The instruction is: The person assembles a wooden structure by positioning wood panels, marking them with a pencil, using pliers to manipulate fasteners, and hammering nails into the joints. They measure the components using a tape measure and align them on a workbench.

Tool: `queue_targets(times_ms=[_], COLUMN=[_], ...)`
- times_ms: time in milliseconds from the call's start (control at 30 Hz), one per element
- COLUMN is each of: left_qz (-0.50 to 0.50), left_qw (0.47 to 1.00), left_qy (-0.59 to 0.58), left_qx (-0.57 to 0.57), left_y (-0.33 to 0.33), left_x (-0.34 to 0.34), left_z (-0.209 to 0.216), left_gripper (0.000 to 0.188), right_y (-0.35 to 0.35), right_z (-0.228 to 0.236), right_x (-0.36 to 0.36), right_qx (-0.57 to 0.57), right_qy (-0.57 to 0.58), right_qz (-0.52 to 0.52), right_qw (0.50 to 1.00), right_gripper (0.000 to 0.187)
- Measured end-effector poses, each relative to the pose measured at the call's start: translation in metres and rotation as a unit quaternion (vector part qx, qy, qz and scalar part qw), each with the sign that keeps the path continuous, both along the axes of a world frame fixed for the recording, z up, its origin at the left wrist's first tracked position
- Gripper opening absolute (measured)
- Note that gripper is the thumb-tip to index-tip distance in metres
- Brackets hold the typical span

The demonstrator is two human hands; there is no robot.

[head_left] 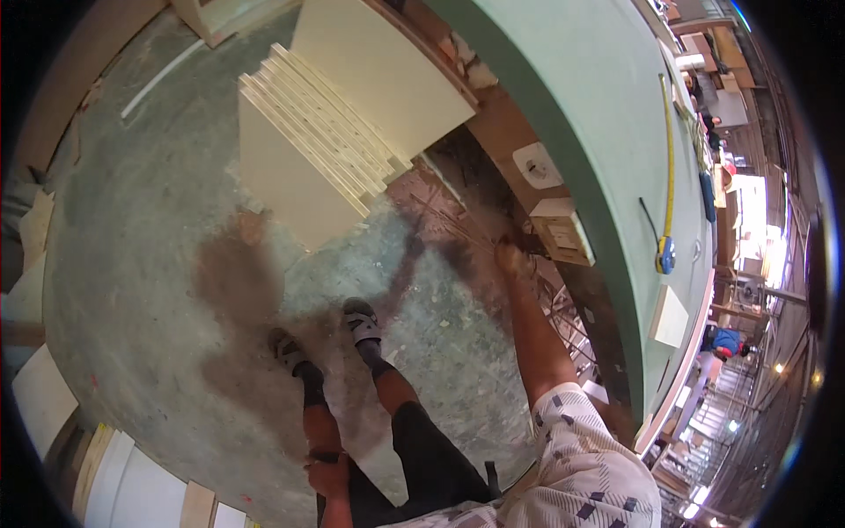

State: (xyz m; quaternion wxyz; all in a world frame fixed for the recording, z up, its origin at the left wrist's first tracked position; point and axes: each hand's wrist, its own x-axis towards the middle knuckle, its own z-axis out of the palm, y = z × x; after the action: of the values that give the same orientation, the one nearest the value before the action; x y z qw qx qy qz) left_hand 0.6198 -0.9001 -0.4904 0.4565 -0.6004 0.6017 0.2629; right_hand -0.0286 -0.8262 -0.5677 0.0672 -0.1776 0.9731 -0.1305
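My right arm reaches down beside the green-topped workbench (607, 132). My right hand (513, 260) is in shadow low at the bench's side, near thin wood strips (453, 224) among scraps. Its fingers are too dark to make out. Just right of that hand is a small pale wooden box-like piece (563, 231). My left hand (328, 478) is low by my left thigh, its fingers curled against something dark that I cannot make out. Ahead, a stack of cream panels (304, 167) with drilled edges lies near a larger cream board (378, 70).
On the bench lie a yellow tape measure (666, 255), its blade drawn out, and a small pale board (670, 315). A white strip (163, 79) lies on the concrete floor (132, 255). Boards (44, 400) lean along the left. Another person (726, 341) in blue is far right.
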Motion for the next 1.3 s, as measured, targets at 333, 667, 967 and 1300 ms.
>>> queue_targets(times_ms=[333, 667, 967, 1300], left_qz=[-0.065, -0.119, -0.164, -0.165], left_qw=[0.984, 0.978, 0.974, 0.976], left_qy=[0.012, -0.014, -0.022, -0.037], left_qx=[-0.165, -0.173, -0.154, -0.135], left_y=[-0.038, -0.053, -0.056, -0.056], left_x=[-0.017, -0.039, -0.046, -0.041], left_z=[0.009, 0.000, -0.004, -0.006], left_gripper=[0.088, 0.085, 0.090, 0.094], right_y=[-0.089, -0.043, -0.014, -0.062], right_z=[-0.007, -0.015, -0.058, -0.029], right_x=[0.002, 0.020, -0.055, -0.059], right_qx=[0.036, -0.182, -0.224, -0.122], right_qy=[-0.008, 0.208, 0.125, 0.073], right_qz=[-0.077, 0.055, -0.069, -0.065], right_qw=[0.996, 0.960, 0.964, 0.988], right_gripper=[0.035, 0.026, 0.015, 0.028])
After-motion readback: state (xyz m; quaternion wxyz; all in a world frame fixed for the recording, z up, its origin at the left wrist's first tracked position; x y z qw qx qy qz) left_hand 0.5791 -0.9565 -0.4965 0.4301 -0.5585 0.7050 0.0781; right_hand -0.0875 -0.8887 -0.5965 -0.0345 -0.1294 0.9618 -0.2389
